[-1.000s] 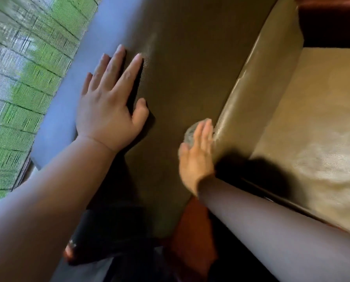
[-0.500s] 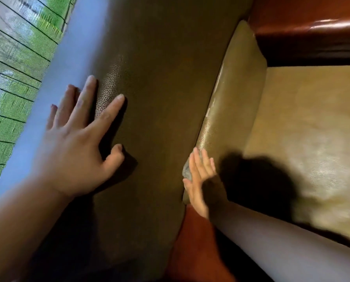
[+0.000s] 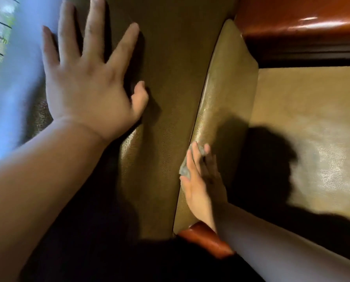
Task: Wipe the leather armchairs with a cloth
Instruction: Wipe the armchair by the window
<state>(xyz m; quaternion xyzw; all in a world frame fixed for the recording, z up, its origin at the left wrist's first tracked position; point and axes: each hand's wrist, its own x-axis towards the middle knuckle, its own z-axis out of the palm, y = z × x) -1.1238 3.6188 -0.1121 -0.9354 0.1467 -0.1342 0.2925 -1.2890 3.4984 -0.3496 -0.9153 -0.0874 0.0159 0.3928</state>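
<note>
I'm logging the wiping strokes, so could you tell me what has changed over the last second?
The right hand has slid the grey cloth back along the inner side of the armrest, from its top edge toward the person and the near corner. The left hand has stayed flat on the armrest's top, fingers spread; the right hand has kept pressing the cloth to the leather.

left hand: flat, fingers spread, palm down on armchair arm top | right hand: fingers straight, pressing cloth against armchair's inner side | both forearms extended
</note>
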